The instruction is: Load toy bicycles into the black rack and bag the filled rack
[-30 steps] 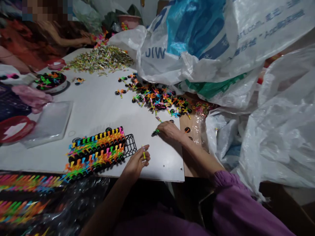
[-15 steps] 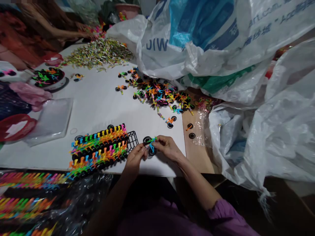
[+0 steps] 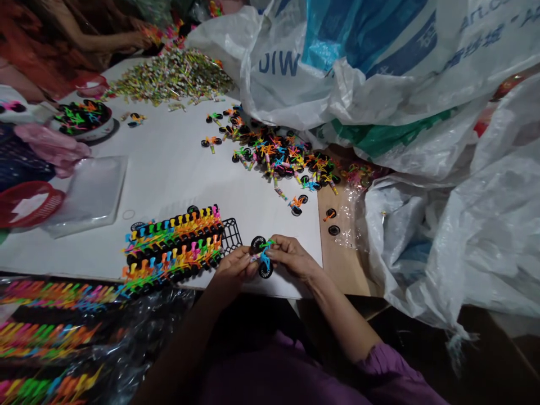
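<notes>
1. Item in hand: one miniature toy bicycle (image 3: 263, 256). The frame (image 3: 265, 258) is bright blue plastic with a green piece at its upper end. Two black spoked wheels (image 3: 265, 270) sit at either end, one above the other in this view.
2. Position: the bicycle is held just above the front edge of the white bench (image 3: 177, 169), between both hands, with its frame tilted.
3. Left hand (image 3: 234, 265): the grip is closed, with the fingers clamped on the side of the bicycle nearest the rack.
4. Right hand (image 3: 292, 256): the grip is closed, with the fingertips (image 3: 273, 247) pressed on the upper part of the frame, just beside the upper wheel.
5. Adjacent on the left: a black plastic grid rack (image 3: 231, 236) lies just beside the left hand. Two packed rows of finished bicycles (image 3: 171, 242) in orange, yellow, green and pink stand along it.
6. Ahead on the bench: a loose heap of similar bicycles (image 3: 282, 160) lies well beyond the hands, against white woven sacks (image 3: 379, 73). Farther on lies a pile of small striped parts (image 3: 172, 76).
7. Far end: a co-worker's hand (image 3: 141, 39) reaches over the pile, well apart from the person's own hands.
</notes>
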Demonstrator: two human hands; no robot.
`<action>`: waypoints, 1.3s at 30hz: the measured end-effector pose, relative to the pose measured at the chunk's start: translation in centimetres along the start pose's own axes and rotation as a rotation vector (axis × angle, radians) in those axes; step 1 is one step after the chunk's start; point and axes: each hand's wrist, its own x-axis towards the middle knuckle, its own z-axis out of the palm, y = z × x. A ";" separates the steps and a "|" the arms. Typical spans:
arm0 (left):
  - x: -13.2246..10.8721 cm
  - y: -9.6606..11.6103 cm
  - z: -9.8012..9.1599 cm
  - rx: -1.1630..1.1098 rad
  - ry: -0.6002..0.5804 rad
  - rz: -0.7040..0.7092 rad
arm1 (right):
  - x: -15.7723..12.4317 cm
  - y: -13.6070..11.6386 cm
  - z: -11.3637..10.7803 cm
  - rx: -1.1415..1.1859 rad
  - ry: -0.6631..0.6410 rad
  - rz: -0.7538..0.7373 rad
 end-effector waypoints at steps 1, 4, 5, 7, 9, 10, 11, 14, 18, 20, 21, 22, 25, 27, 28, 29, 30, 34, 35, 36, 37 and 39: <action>0.0 0.0 0.0 -0.021 0.001 0.003 | 0.0 0.0 -0.1 0.001 0.009 0.001; -0.1 0.2 -0.2 -0.004 -0.009 0.011 | -0.2 0.0 -0.2 -0.012 0.023 0.025; -0.2 0.3 -0.3 0.043 -0.018 0.018 | -0.2 -0.1 -0.2 -0.019 0.032 0.033; -0.3 0.4 -0.5 0.180 -0.025 0.051 | -0.3 0.0 0.0 -0.036 0.067 0.032; -0.6 0.5 -0.6 0.353 -0.007 0.121 | -0.4 0.3 0.3 -0.070 0.128 0.004; -0.7 0.4 -0.6 0.439 0.024 0.161 | -0.4 0.5 0.5 -0.106 0.167 -0.017; -0.9 0.2 -0.5 0.513 0.069 0.199 | -0.4 0.7 0.8 -0.152 0.211 -0.037; -1.2 -0.5 0.1 0.625 0.218 0.271 | -0.2 1.4 1.1 -0.280 0.300 -0.066; -1.0 -0.9 1.0 0.574 0.236 0.242 | 0.5 1.2 0.4 -0.327 0.251 -0.068; -0.4 -0.9 1.2 0.503 0.207 0.234 | 0.4 0.4 0.0 -0.439 0.240 -0.104; -0.1 -0.9 1.2 0.464 0.209 0.238 | 0.2 -0.1 -0.1 -0.533 0.260 -0.148; 0.2 -1.0 1.2 0.425 0.232 0.245 | -0.2 -0.5 -0.1 -0.638 0.300 -0.210; 0.9 -1.6 0.9 0.401 0.340 0.297 | -1.7 -0.6 0.2 -0.875 0.452 -0.339; 0.8 -2.3 0.8 0.546 0.328 0.388 | -2.4 0.6 0.6 -0.868 0.427 -0.243; 0.6 -2.7 0.8 0.648 0.289 0.440 | -2.5 1.4 0.7 -0.803 0.381 -0.161; 0.4 -3.0 0.9 0.750 0.254 0.483 | -2.4 2.2 0.9 -0.702 0.330 -0.089; 0.1 -3.3 1.0 0.836 0.228 0.519 | -2.1 2.9 1.2 -0.576 0.292 -0.046; -1.6 -2.7 0.9 1.048 0.154 0.625 | 0.1 3.8 2.4 -0.231 0.299 -0.103; -2.1 -2.1 0.9 1.091 0.161 0.661 | 0.6 3.5 2.7 -0.232 0.301 -0.133; -2.5 -1.4 0.8 1.125 0.204 0.697 | 1.0 3.1 3.0 -0.255 0.293 -0.153; -2.8 -0.6 0.7 1.142 0.284 0.725 | 1.2 2.7 3.2 -0.291 0.280 -0.166; -3.2 1.0 0.6 1.135 0.468 0.745 | 1.3 2.1 3.5 -0.413 0.272 -0.183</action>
